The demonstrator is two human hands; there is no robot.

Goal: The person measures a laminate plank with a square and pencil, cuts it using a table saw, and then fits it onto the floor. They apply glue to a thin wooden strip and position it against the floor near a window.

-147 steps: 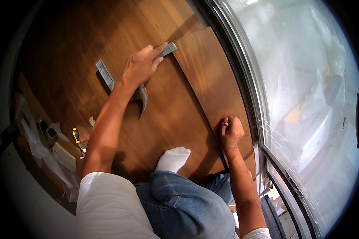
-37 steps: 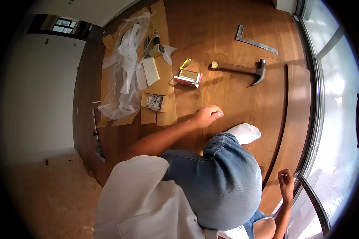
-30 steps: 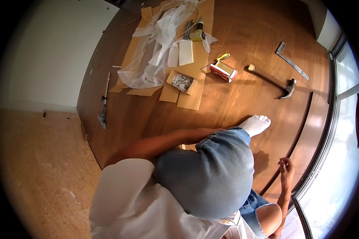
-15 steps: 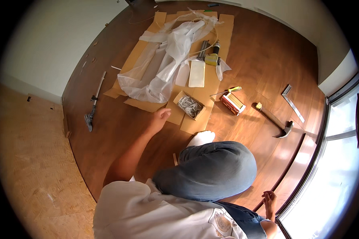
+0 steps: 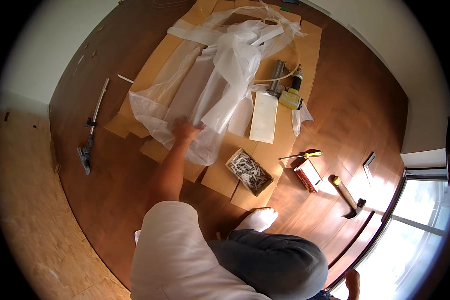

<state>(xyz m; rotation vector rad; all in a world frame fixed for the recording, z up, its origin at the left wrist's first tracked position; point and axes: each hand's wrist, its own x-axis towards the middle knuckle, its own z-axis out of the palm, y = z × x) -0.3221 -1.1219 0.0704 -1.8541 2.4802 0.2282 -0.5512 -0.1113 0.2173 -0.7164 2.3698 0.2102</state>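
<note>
My left hand [image 5: 186,130] reaches forward to the near end of some long white boards [image 5: 192,87]. Its fingers are curled in on the clear plastic sheet [image 5: 235,55] that lies crumpled over the boards; the fingertips are slightly blurred. Brown cardboard [image 5: 220,172] lies flat beneath them. To the right of that hand is an open box of white plugs or pegs [image 5: 250,171]. My right hand [image 5: 352,284] is low at the right, beside the bright window. Only part of it shows, its fingers mostly hidden, with nothing visible in it.
A yellow nail gun [image 5: 291,95] with a hose and a white rectangular piece [image 5: 264,118] lie on the cardboard. Right of them are a screwdriver [image 5: 312,154], a red-and-white box [image 5: 308,175], a hammer [image 5: 347,195] and a metal square [image 5: 369,165]. A vacuum wand [image 5: 92,125] lies left.
My left hand has moved forward from above the cardboard's near edge onto the plastic-covered boards. My view has shifted, and my right hand now sits lower at the picture's edge.
</note>
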